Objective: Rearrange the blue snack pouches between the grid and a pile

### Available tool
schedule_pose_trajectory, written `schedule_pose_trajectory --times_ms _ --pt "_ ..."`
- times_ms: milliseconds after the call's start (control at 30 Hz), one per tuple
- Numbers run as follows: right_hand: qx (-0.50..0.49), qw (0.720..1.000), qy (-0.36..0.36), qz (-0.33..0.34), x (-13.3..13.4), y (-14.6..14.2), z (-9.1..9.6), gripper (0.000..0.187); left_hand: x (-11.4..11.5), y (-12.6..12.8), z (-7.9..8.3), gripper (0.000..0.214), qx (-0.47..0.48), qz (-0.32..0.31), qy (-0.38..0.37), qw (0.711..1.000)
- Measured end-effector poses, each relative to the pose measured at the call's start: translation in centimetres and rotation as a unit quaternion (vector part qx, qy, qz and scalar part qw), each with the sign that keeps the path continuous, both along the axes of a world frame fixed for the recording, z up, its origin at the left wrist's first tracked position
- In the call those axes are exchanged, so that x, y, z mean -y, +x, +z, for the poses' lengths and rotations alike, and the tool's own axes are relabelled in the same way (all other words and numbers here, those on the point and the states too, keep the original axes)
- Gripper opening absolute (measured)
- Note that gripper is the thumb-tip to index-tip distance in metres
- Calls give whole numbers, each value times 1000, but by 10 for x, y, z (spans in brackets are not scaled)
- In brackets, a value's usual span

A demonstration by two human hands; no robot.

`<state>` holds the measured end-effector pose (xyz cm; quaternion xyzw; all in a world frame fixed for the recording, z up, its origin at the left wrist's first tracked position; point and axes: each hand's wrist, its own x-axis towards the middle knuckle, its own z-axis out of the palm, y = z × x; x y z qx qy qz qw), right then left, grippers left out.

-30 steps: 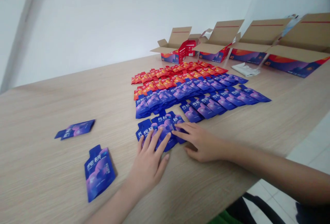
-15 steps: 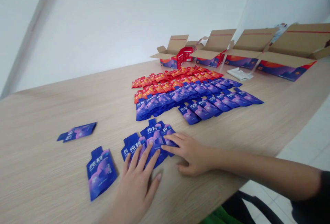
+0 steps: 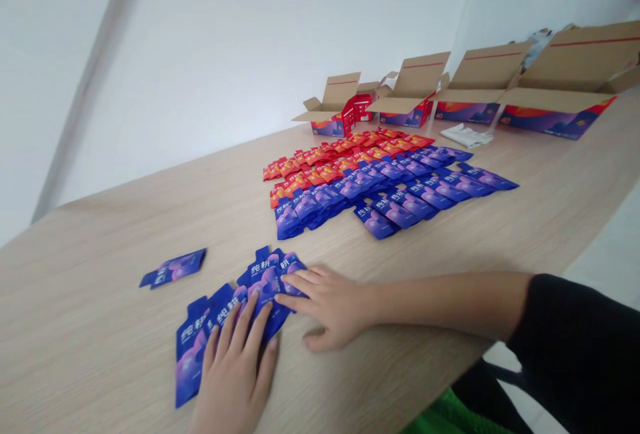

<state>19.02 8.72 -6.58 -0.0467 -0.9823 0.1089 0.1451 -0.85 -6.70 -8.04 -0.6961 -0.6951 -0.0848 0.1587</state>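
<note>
Left hand (image 3: 233, 377): fingers spread flat, gripping nothing, pinning a fanned run of blue foil pouches (image 3: 263, 284) to the wooden tabletop (image 3: 100, 327). Right hand (image 3: 333, 307): fingers lightly spread, tips against the run's far end, apparently to keep it squared. Lone pouch (image 3: 173, 269) just beyond; overlapped blue and red pouch rows (image 3: 380, 184) further on.

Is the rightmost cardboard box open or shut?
Open: the box has its flaps folded back, showing the plain cardboard inside.

Blue sachets (image 3: 265, 284): deep blue, violet cloud pattern, white lettering; red-orange sachets (image 3: 320, 171): glossy, warm-toned; tabletop (image 3: 100, 334): pale streaked woodgrain; cartons (image 3: 550, 117): kraft-brown interiors, blue-orange print
</note>
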Motion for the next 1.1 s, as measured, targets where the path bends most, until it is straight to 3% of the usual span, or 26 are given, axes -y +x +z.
schedule_pose_trajectory --times_ms 200,400,700,967,1100 --pt "-7 1000 13 8 3 -22 0 78 6 -21 -1 50 11 19 8 1000" --pt "-11 1000 23 14 1 -28 3 75 -1 -26 -2 49 14 34 11 999" --pt "20 999 14 26 -6 -62 10 77 -7 -45 2 52 18 67 -6 998" --pt "-9 999 6 44 -8 -58 4 73 -12 -51 8 52 28 108 -19 994" --pt "-84 996 8 12 -9 -48 4 63 -12 -48 10 54 27 114 -30 993"
